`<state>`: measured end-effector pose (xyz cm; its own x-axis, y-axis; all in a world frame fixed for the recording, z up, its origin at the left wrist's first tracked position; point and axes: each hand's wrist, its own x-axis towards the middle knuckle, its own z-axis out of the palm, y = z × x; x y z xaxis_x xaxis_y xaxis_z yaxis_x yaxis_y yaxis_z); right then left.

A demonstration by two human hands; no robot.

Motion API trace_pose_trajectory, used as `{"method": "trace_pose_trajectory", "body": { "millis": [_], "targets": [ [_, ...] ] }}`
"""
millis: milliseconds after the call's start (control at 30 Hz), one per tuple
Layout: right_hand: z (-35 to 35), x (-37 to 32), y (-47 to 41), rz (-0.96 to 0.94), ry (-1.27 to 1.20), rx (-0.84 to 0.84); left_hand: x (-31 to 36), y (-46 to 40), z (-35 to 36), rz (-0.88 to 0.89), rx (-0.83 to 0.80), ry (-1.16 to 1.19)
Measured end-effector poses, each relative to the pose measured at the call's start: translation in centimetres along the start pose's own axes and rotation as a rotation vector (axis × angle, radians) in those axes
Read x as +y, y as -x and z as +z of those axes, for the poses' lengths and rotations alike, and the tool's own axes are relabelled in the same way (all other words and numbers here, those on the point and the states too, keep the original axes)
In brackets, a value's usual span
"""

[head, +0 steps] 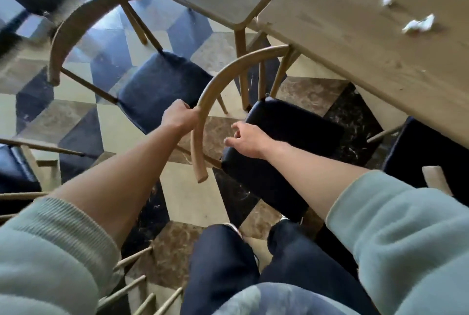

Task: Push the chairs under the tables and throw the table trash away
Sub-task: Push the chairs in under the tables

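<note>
No writing shows anywhere. At frame centre the left hand (179, 118) is clamped on the curved wooden backrest (210, 94) of a dark-seated chair (286, 137), which faces the tabletop (355, 43) at upper right. The right hand (250, 139) rests spread on the seat edge. Two crumpled tissues (418, 25) lie on the tabletop.

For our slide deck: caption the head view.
Left hand grips curved chair back; right hand on seat.
</note>
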<state>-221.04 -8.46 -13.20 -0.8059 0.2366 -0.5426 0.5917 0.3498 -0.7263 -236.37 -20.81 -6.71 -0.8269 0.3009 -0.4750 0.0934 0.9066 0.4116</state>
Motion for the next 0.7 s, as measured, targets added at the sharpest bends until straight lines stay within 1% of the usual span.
{"method": "trace_pose_trajectory", "body": {
  "millis": [67, 133, 233, 300, 367, 467, 533, 700],
  "targets": [
    [1.7, -1.3, -2.4, 0.049, -0.091, -0.056, 1.0, -3.3, 0.1, 0.019, -0.07, 0.011],
    [3.7, -3.0, -5.1, 0.071, -0.193, -0.061, 2.6, -7.3, 0.6, 0.067, -0.157, 0.011],
    [5.9, -5.6, -9.4, 0.137, -0.402, 0.044, 6.0, -13.1, 2.0, 0.187, -0.249, -0.034],
    [7.3, -6.7, -11.8, 0.25, -0.515, 0.098, 8.1, -16.0, 3.2, 0.243, -0.311, -0.092],
    [8.3, -7.0, -13.5, 0.356, -0.578, 0.125, 9.1, -17.9, 4.0, 0.277, -0.336, -0.137],
    [9.0, -6.9, -14.8, 0.436, -0.595, 0.176, 10.4, -19.8, 5.8, 0.344, -0.363, -0.169],
    [9.1, -6.9, -15.1, 0.466, -0.609, 0.17, 11.3, -20.8, 6.7, 0.371, -0.407, -0.156],
    [9.3, -6.3, -14.9, 0.424, -0.656, 0.151, 11.7, -22.5, 7.0, 0.435, -0.453, -0.156]
  ]
}}
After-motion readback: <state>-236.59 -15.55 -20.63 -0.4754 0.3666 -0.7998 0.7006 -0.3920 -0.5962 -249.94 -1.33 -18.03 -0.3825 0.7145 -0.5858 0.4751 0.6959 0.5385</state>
